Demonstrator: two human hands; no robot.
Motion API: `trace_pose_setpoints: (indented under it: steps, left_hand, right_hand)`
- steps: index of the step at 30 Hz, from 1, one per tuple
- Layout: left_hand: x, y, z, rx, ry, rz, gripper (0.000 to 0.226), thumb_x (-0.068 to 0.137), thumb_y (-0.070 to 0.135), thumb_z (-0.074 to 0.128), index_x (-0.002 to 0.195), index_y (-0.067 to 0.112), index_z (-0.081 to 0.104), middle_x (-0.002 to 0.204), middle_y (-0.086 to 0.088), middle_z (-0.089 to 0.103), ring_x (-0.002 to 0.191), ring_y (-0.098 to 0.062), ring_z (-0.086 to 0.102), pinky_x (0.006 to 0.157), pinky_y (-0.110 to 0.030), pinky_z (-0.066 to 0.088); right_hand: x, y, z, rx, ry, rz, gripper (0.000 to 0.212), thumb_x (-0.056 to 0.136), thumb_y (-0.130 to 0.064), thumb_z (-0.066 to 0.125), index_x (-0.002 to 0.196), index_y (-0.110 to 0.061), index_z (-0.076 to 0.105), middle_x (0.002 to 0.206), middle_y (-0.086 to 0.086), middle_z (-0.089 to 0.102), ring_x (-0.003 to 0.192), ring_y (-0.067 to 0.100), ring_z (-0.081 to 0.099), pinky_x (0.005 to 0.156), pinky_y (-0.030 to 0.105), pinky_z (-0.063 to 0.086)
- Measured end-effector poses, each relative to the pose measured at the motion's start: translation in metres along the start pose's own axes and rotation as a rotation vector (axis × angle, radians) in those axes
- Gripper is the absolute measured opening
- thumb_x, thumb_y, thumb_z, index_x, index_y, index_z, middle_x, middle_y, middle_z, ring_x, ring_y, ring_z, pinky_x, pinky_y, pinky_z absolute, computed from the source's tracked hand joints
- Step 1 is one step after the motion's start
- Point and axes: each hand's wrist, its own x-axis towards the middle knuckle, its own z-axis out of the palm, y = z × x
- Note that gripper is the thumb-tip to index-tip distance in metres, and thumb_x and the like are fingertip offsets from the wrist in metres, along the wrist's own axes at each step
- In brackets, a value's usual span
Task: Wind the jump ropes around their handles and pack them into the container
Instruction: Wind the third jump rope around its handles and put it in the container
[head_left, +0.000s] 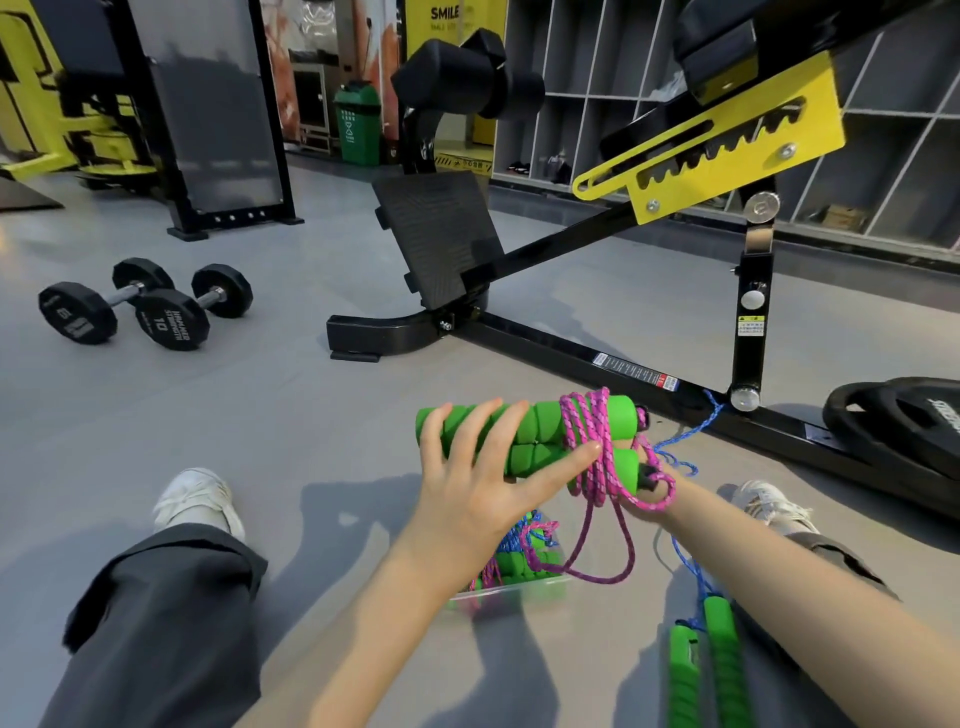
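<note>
The black bench frame (571, 358) runs across the floor just beyond my working spot, its footplate (436, 234) tilted up behind it. Weight plates (904, 415) lie against the frame at the right, and two dumbbells (145, 306) sit well apart at the left. A green bin (358, 124) and grey cubby shelves (597, 104) stand far back. Nothing sits between the hands and the clear container (514, 592), which lies on the floor between the legs, right below the hands.

The left hand (478, 483) holds the pair of green handles (524, 431) side by side. Its fingers are spread over them and its thumb reaches along the lower handle to pin the pink rope (597, 431). The rope is wound several turns near the handles' right end, and a slack loop hangs down over the container. The right hand (655, 491) comes in at that same end with pink rope looped across it.

I cannot tell how the right fingers are set, since the handles and rope cover them. The left forearm hides most of the container, though green foam and pink and blue cord show inside. A blue rope (685, 441) trails from the frame to a second pair of handles (711, 670), cut off at the bottom edge.
</note>
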Motion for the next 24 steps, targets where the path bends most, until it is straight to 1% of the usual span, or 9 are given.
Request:
trace_pose_setpoints:
  steps: [1,2,4,6,11,15,19,22,24]
  left_hand:
    - [0.000,-0.001,0.000,0.017,-0.026,-0.014,0.066,0.095,-0.007,0.020,0.136,0.039,0.041,0.121,-0.015,0.045,0.108,-0.033,0.051,0.088,-0.056,0.042]
    - [-0.001,-0.005,0.002,0.017,-0.041,-0.030,0.066,0.095,-0.007,0.020,0.136,0.039,0.041,0.121,-0.015,0.045,0.107,-0.033,0.051,0.088,-0.056,0.042]
    - [-0.006,-0.010,0.007,0.069,-0.057,-0.050,0.069,0.092,-0.009,0.020,0.137,0.039,0.041,0.121,-0.015,0.045,0.107,-0.034,0.050,0.088,-0.057,0.040]
    - [-0.011,-0.015,0.011,0.107,-0.074,-0.076,0.071,0.090,-0.009,0.016,0.137,0.038,0.042,0.120,-0.016,0.045,0.106,-0.034,0.049,0.088,-0.056,0.038]
    - [-0.022,-0.021,0.019,0.208,-0.138,-0.084,0.071,0.088,-0.008,0.024,0.141,0.037,0.038,0.121,-0.017,0.045,0.107,-0.035,0.048,0.088,-0.056,0.035]
    - [-0.031,-0.028,0.024,0.265,-0.168,-0.100,0.080,0.076,-0.008,0.036,0.143,0.036,0.037,0.120,-0.018,0.046,0.107,-0.036,0.046,0.088,-0.056,0.034]
    - [-0.035,-0.032,0.025,0.266,-0.208,-0.135,0.078,0.079,-0.010,0.024,0.142,0.033,0.040,0.118,-0.019,0.048,0.105,-0.036,0.046,0.087,-0.056,0.034]
    - [-0.036,-0.031,0.025,0.264,-0.201,-0.125,0.080,0.075,-0.010,0.028,0.141,0.032,0.040,0.119,-0.019,0.046,0.105,-0.036,0.045,0.087,-0.055,0.034]
    - [-0.034,-0.029,0.024,0.258,-0.187,-0.102,0.082,0.073,-0.011,0.033,0.143,0.031,0.036,0.120,-0.018,0.046,0.106,-0.036,0.045,0.088,-0.056,0.034]
  right_hand:
    - [-0.005,0.001,0.006,-0.058,-0.009,-0.018,0.035,0.096,0.001,0.038,0.073,0.003,0.065,0.063,0.010,0.064,0.058,0.012,0.059,0.060,0.020,0.053]
    - [-0.016,0.001,0.014,-0.143,-0.035,-0.060,0.028,0.097,-0.003,0.041,0.079,-0.001,0.063,0.065,0.004,0.060,0.061,0.013,0.053,0.062,0.024,0.051]
    - [-0.027,0.011,0.024,-0.164,-0.112,-0.070,0.035,0.101,-0.016,0.034,0.075,-0.010,0.058,0.050,-0.005,0.046,0.046,0.010,0.039,0.054,0.024,0.040]
    - [-0.039,0.015,0.033,-0.182,-0.141,-0.064,0.037,0.102,-0.025,0.030,0.085,-0.009,0.060,0.044,-0.005,0.041,0.038,0.008,0.033,0.050,0.024,0.033]
    - [-0.062,0.012,0.026,-0.371,-0.234,-0.149,0.032,0.101,-0.027,0.034,0.098,-0.006,0.058,0.045,-0.006,0.040,0.038,0.008,0.035,0.044,0.017,0.034]
    - [-0.081,-0.015,0.014,-0.529,-0.356,-0.186,0.029,0.100,-0.027,0.037,0.097,-0.008,0.059,0.048,-0.005,0.041,0.042,0.009,0.038,0.046,0.015,0.035]
    - [-0.098,-0.045,-0.004,-0.587,-0.464,-0.173,0.027,0.098,-0.026,0.040,0.097,-0.008,0.060,0.050,-0.007,0.040,0.043,0.009,0.040,0.047,0.016,0.036]
    - [-0.110,-0.066,-0.012,-0.637,-0.472,-0.215,0.030,0.094,-0.032,0.041,0.098,-0.013,0.064,0.046,-0.009,0.038,0.039,0.005,0.039,0.042,0.012,0.034]
    - [-0.112,-0.078,-0.015,-0.711,-0.422,-0.310,0.032,0.087,-0.040,0.043,0.094,-0.020,0.067,0.046,-0.011,0.035,0.041,0.008,0.037,0.044,0.015,0.033]
